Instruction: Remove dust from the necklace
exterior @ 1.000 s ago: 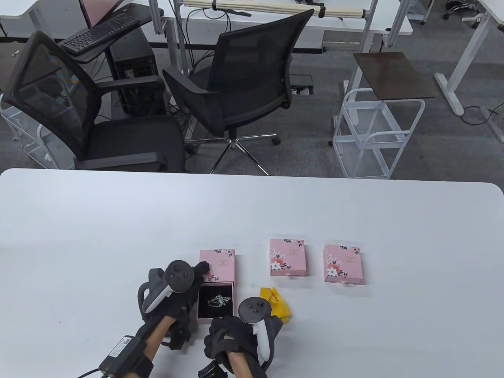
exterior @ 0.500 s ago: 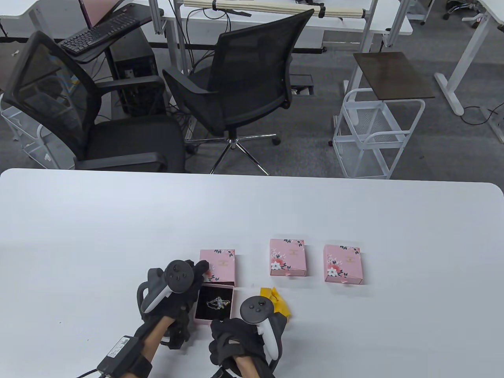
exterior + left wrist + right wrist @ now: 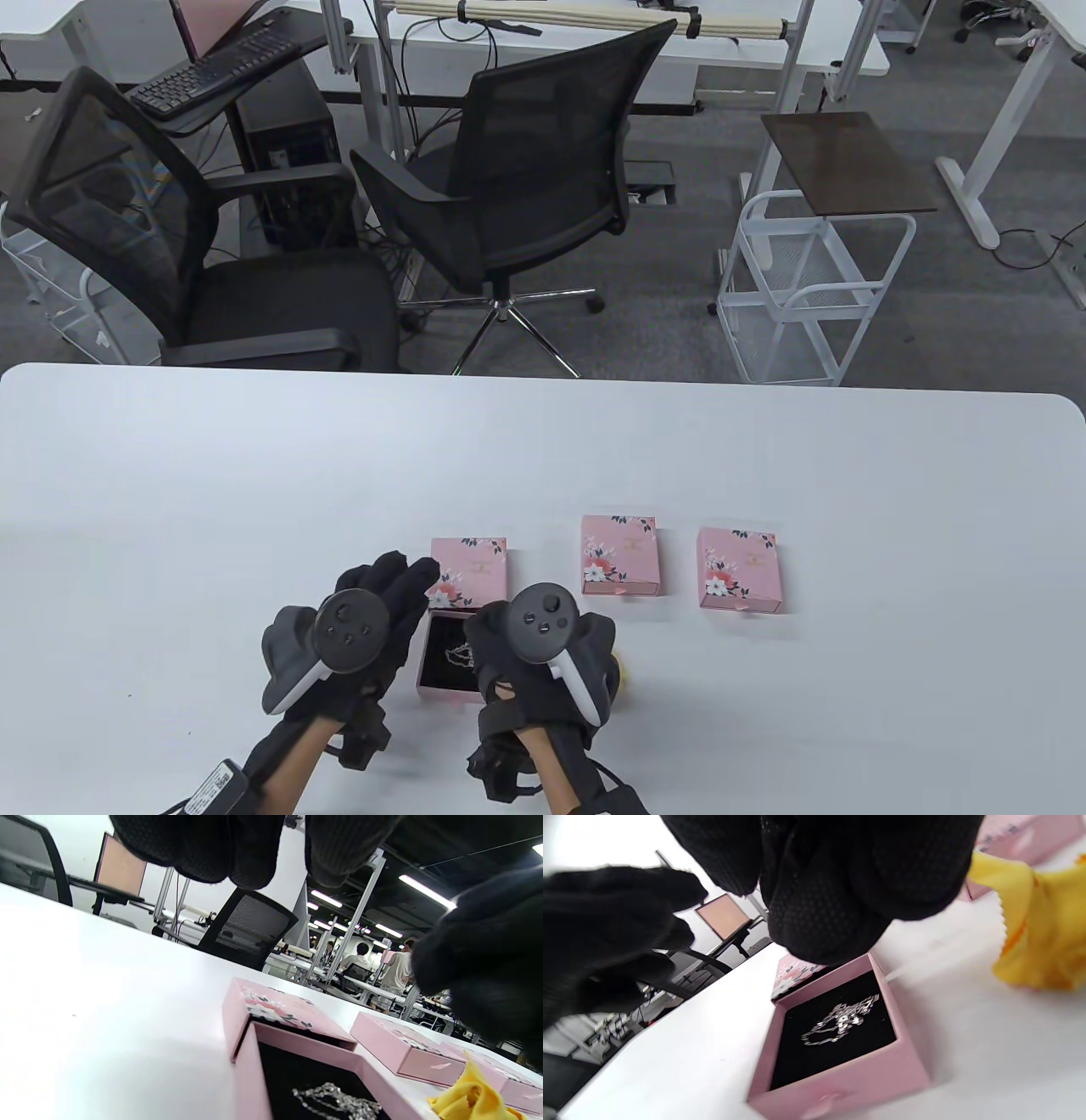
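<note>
Your left hand [image 3: 373, 615] in its black mesh glove is lying beside the open pink cardboard drawer box [image 3: 445, 671], fingers stretched out nearly straight toward the box's flowered pink sleeve [image 3: 469, 570]; its grip is loose and holding nothing. Your right hand [image 3: 530, 658] is hovering over the drawer's right edge; the wrist views are showing its fingers [image 3: 840, 878] hanging above the black lining, clear of it and gripping nothing that shows.

The silver chain necklace [image 3: 840, 1019], fine-linked and glittering, is lying in a loose tangle on the matte black velvet-like pad inside the drawer, which is standing pulled out of its sleeve on the smooth white surface [image 3: 764, 475]. A crumpled yellow cloth [image 3: 1039, 921] with a pinked, zigzag edge is sitting just right of the drawer, mostly hidden under your right hand from above. Two more closed pink boxes with flower prints [image 3: 619, 554] [image 3: 738, 569] are lying farther right, apart from each other.
</note>
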Available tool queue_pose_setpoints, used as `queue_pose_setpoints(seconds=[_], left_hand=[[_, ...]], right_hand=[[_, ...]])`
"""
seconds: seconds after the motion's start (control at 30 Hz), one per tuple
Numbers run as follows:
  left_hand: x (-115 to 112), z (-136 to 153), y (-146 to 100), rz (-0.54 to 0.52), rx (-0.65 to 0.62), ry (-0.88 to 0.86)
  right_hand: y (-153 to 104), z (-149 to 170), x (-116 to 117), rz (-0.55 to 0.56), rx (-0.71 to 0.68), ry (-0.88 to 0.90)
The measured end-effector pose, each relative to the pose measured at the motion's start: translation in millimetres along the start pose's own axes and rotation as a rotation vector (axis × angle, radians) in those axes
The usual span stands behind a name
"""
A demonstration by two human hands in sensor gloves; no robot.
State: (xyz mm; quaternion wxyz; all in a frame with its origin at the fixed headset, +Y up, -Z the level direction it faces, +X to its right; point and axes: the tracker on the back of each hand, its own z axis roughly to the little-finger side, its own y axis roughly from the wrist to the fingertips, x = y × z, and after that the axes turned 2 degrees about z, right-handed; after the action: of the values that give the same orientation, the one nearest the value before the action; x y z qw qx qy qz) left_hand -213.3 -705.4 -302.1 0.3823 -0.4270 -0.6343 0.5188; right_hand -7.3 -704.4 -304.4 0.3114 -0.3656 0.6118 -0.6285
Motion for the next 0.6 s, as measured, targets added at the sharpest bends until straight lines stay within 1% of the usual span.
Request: queue_pose_setpoints(seconds=[0.03,0.1,0.17,0.27,0.37,0.6], left_hand=[[-1,1,-2,-0.018,-0.005,0.004],[0,3,-4,-0.014,-0.005,0.016],[1,5,-6,-0.033,-0.009,-0.002],[0,7,-8,-0.045,-0.005,-0.005],[-2,8,-9,-0.065,0.002,0.033],[-7,5,-12,-0.059,-0.01,0.085]], right_hand=[[1,-1,4,0.02,-0.035,-0.069],[2,-1,11,0.059,-0.08,-0.153],[1,0,21,0.083,-0.111,-0.219],[-2,-6,28,0.044,-0.168,-0.346],[-5,-11,31,0.075,-0.189,-0.426],[-1,-10,42,0.042,-0.205,-0.58]])
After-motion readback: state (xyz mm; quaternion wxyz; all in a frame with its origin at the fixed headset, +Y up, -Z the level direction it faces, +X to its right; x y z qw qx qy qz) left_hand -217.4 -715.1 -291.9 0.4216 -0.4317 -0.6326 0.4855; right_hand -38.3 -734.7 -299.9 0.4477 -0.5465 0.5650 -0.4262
